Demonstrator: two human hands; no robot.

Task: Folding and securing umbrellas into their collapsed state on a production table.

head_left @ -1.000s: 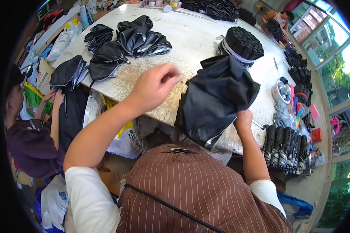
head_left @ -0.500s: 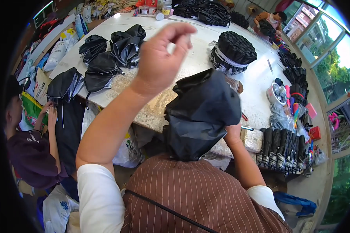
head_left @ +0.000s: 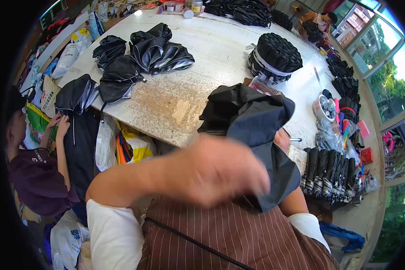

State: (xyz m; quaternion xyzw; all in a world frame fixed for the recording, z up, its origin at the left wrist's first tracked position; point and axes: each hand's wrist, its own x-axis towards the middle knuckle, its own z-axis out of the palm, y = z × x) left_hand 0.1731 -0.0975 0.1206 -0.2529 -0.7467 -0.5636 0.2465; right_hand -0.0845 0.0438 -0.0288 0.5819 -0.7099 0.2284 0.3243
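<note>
A black folding umbrella [head_left: 256, 110], its cloth loose and bunched, is in front of my chest at the table's near edge. My right hand [head_left: 281, 138] grips it from the right side, with most of its fingers hidden behind the cloth. A short thin rod [head_left: 295, 140] shows just right of that hand; I cannot tell whether it belongs to the umbrella. My left hand [head_left: 220, 168] is in front of the umbrella's lower folds, so smeared by motion that its fingers cannot be read.
Several black umbrellas [head_left: 121, 76] lie at the table's left. A round bundle of umbrellas [head_left: 276, 56] tied with a white band stands farther back. Rolled umbrellas [head_left: 328, 166] and a white bowl [head_left: 324, 108] line the right side. One person [head_left: 36, 166] works at left, another [head_left: 317, 24] far right.
My left hand has swept down and right from above the table to the front of the umbrella. The umbrella's cloth has shifted, one panel now hanging at lower right. My right hand has risen slightly.
</note>
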